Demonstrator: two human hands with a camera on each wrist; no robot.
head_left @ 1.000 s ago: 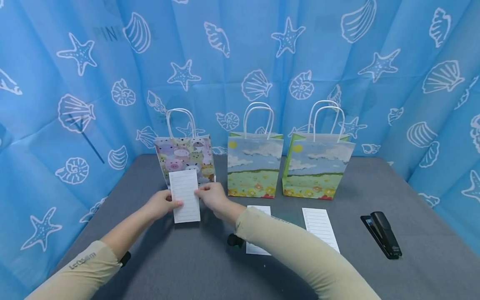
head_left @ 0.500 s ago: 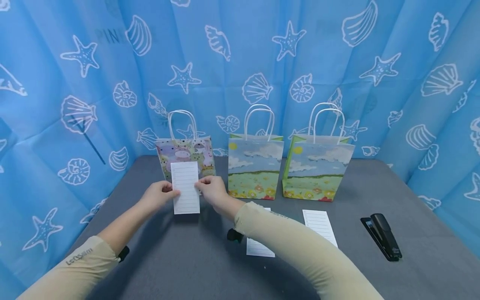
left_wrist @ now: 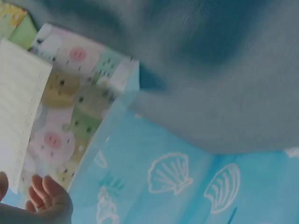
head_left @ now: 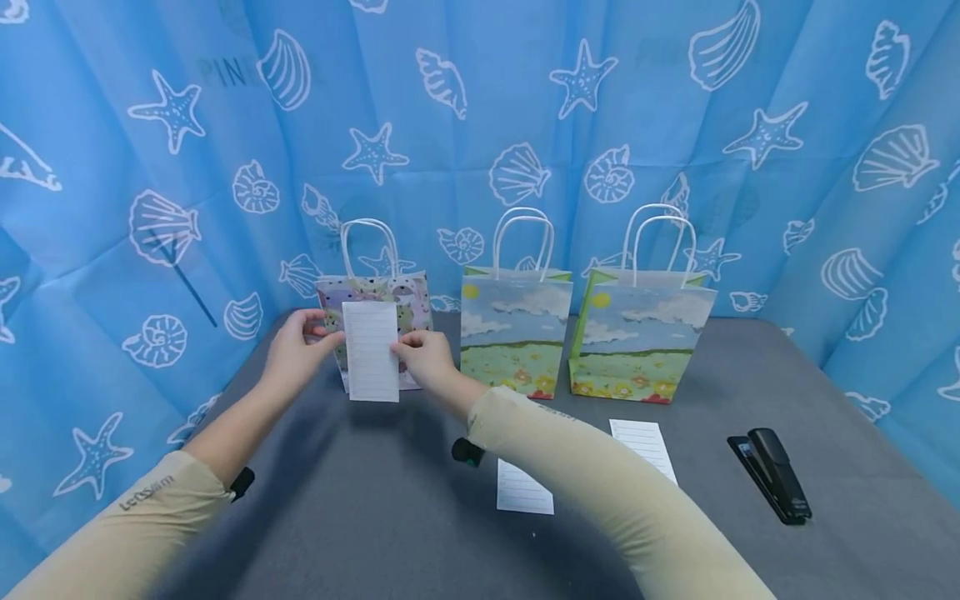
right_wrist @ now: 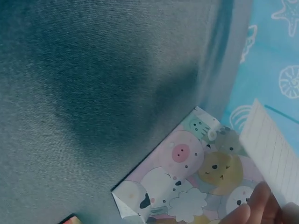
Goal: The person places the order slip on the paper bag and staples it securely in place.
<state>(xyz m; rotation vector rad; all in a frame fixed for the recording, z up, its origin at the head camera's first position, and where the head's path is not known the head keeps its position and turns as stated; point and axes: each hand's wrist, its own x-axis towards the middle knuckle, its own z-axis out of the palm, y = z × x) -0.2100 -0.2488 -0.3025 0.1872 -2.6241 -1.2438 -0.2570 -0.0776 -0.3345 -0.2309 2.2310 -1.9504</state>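
Observation:
A white lined slip of paper stands upright in front of the paper gift bag with cartoon animals, covering much of its front. My right hand pinches the slip by its right edge between thumb and fingers. At the left edge is my left hand, its fingers loosely bent and spread apart from the thumb, whose tip points at the slip. The left wrist view shows these fingers beside the animal bag, holding nothing.
Two meadow-print gift bags stand in a row to the right. Two more lined slips lie on the grey table, partly under the right sleeve. A black stapler lies farther right; a blue curtain hangs behind.
The slip has risen from below the animal bag's base to the bag's front. My left hand has let go of its left edge and moved up; my right hand still pinches it.

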